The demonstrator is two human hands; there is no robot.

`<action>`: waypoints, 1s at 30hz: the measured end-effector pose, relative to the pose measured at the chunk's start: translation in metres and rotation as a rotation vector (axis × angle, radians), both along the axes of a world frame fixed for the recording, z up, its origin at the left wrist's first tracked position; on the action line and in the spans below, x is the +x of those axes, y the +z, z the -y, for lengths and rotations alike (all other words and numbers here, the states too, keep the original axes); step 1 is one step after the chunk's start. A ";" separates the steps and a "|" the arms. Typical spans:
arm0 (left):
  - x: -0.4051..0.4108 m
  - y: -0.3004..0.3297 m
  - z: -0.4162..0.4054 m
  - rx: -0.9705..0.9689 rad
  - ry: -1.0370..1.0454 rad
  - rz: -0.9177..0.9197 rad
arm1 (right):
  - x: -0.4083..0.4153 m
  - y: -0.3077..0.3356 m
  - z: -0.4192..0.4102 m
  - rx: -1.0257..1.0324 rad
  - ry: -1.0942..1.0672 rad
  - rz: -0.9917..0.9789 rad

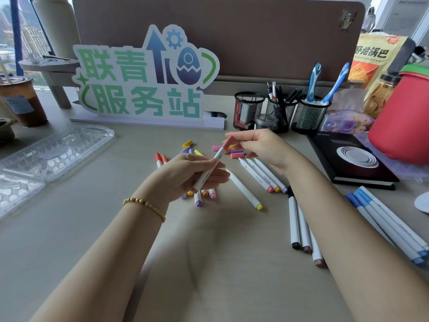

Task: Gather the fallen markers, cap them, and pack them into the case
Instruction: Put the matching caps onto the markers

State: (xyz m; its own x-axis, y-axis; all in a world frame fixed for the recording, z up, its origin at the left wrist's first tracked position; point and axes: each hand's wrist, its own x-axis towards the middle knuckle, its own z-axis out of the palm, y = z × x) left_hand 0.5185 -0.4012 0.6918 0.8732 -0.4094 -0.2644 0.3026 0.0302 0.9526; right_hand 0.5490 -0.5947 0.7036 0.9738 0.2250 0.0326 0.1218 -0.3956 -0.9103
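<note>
My left hand (185, 173) grips a white marker (205, 176) by its barrel, tilted up to the right. My right hand (257, 145) pinches the salmon-pink cap (228, 142) at that marker's upper end. Loose caps (236, 153) in pink, purple, yellow and orange lie on the desk behind the hands. Uncapped white markers (262, 175) lie under my right wrist, and a yellow-ended one (246, 194) lies alone in the middle. Several more markers (204, 195) are partly hidden under my left hand. The clear plastic case (53, 154) lies open at the far left.
Blue-capped markers (390, 224) and dark and brown ones (301, 224) lie at the right. A black book (352, 156), a red container (401, 122), mesh pen cups (278, 112) and a standing sign (144, 77) line the back. A drink cup (23, 101) stands at the left.
</note>
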 end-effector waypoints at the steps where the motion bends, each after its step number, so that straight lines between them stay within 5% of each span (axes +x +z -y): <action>1: 0.000 0.001 -0.001 -0.009 0.002 -0.015 | 0.001 -0.001 -0.001 -0.006 0.004 0.001; 18: -0.002 0.007 0.005 0.007 0.143 0.046 | -0.001 -0.004 -0.017 -0.038 -0.036 0.014; 25: 0.019 0.000 -0.039 0.603 0.549 0.385 | 0.001 0.004 -0.018 0.011 -0.139 0.079; 30: 0.037 -0.022 -0.043 0.890 0.559 0.433 | 0.000 0.003 -0.015 0.021 -0.208 0.091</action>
State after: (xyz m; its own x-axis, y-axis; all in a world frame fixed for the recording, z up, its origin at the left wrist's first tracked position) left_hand 0.5554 -0.3578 0.6700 0.9632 0.2488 0.1016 0.0997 -0.6819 0.7246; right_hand 0.5489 -0.5797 0.7066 0.9920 0.0180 0.1249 0.1216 -0.4014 -0.9078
